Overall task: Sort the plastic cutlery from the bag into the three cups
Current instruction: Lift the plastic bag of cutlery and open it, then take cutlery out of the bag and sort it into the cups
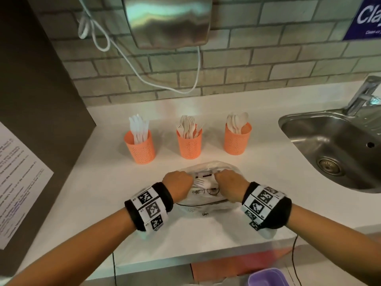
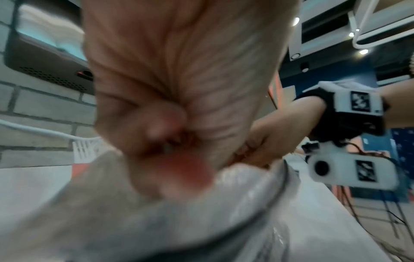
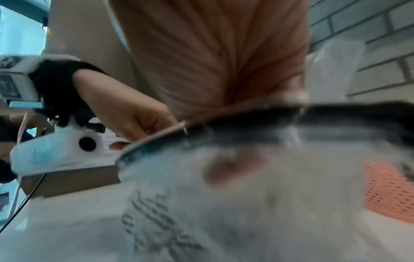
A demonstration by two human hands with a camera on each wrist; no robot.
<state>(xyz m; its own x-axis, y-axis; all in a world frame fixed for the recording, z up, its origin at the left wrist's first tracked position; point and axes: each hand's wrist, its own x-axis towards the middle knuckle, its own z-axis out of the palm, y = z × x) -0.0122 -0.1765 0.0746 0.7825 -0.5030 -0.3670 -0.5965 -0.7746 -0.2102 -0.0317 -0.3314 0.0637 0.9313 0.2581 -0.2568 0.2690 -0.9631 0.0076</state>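
Fists, left hand (image 1: 179, 181) and right hand (image 1: 229, 182), clutch the bag (image 1: 208, 195) on the counter (image 1: 103, 193) before three cups (image 1: 189, 144) already stocked, though some cutlery (image 1: 203, 183) seemingly remains inside.

Up at the top centre hangs a steel dispenser (image 1: 168, 20) on the grey brick wall (image 1: 257, 65), its white cord (image 1: 132, 65) looping down beneath it. At the right edge sits a steel sink (image 1: 338, 149) with its tap (image 1: 362, 96). A printed sheet (image 1: 16, 182) lies at far left; a purple tub (image 1: 268, 277) shows bottom right.
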